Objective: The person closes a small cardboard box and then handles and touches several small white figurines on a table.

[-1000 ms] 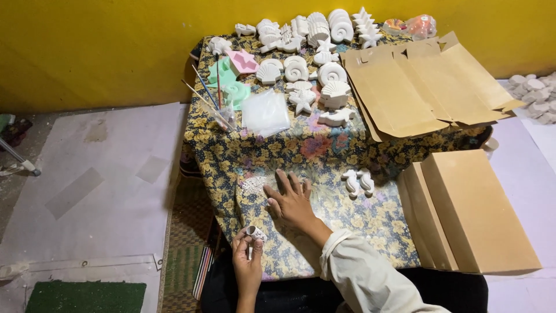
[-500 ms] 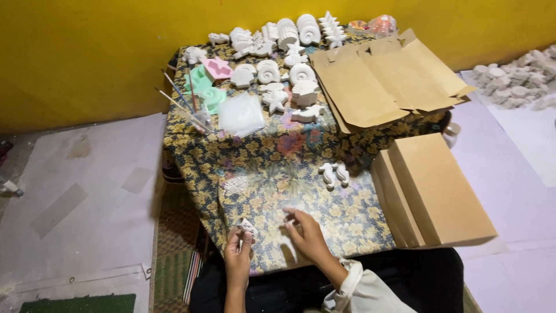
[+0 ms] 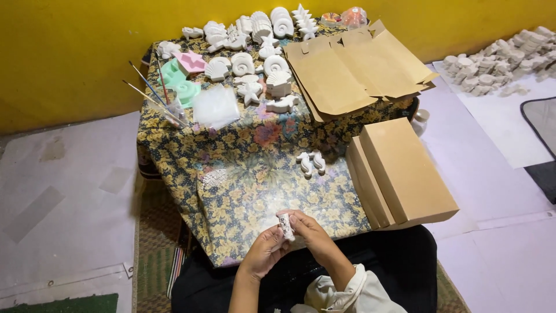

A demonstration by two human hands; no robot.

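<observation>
Both of my hands meet at the near edge of a low table draped in a yellow floral cloth (image 3: 231, 179). My left hand (image 3: 263, 252) and my right hand (image 3: 307, 227) together grip a small white plaster figure (image 3: 285, 226), held upright between the fingers. Two small white plaster pieces (image 3: 311, 163) lie on the cloth just beyond my hands. Farther back, several white plaster shells and starfish (image 3: 255, 69) cover the far half of the table.
Flattened brown cardboard boxes (image 3: 353, 69) lie at the table's back right, and a stack of them (image 3: 402, 171) leans at its right side. Paint brushes in a jar (image 3: 168, 107), green and pink moulds (image 3: 182, 75) and a clear plastic bag (image 3: 215, 107) sit at left. More plaster pieces (image 3: 498, 64) lie on the floor, right.
My right hand has come back from the cloth to the table's near edge. It has joined my left hand on the small plaster figure. The camera view has shifted.
</observation>
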